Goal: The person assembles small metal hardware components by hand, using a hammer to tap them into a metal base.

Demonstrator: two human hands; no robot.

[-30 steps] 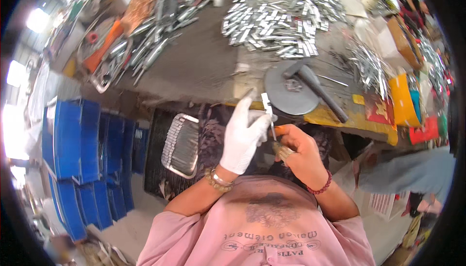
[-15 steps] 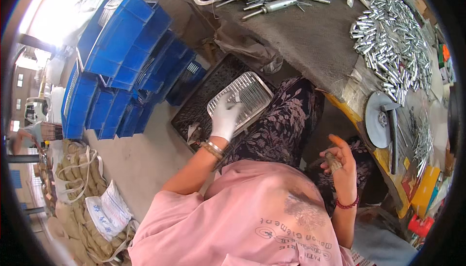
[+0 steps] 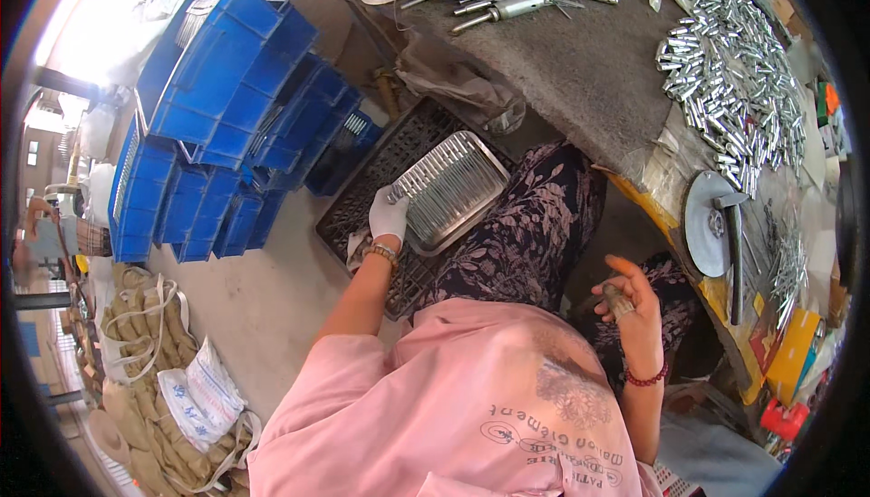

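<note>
My left hand [image 3: 390, 214], in a white glove, is at the left end of a shiny metal tray [image 3: 501, 173]. Its fingers curl together over the tray's edge; what they pinch there, if anything, is too small to make out. Thin metal rods [image 3: 458, 191] lie side by side in the tray. Under the tray is a black plastic crate [image 3: 349, 196], beside my left leg. My right hand [image 3: 639, 302] hovers above my right knee with its fingers apart and bent. An orange cover sits on one fingertip, and a greyish wrap goes round another digit.
Blue plastic bins [image 3: 213, 71] stand stacked on the left. A workbench [image 3: 598, 71] with a yellow edge holds a heap of small metal tubes [image 3: 734, 80], metal tool parts [image 3: 517, 8] and a round grey disc [image 3: 707, 225]. Tan sacks [image 3: 149, 343] lie at lower left.
My left hand has drawn back left and down from over the rods to the tray's left end, uncovering more of them. My right hand has barely moved.
</note>
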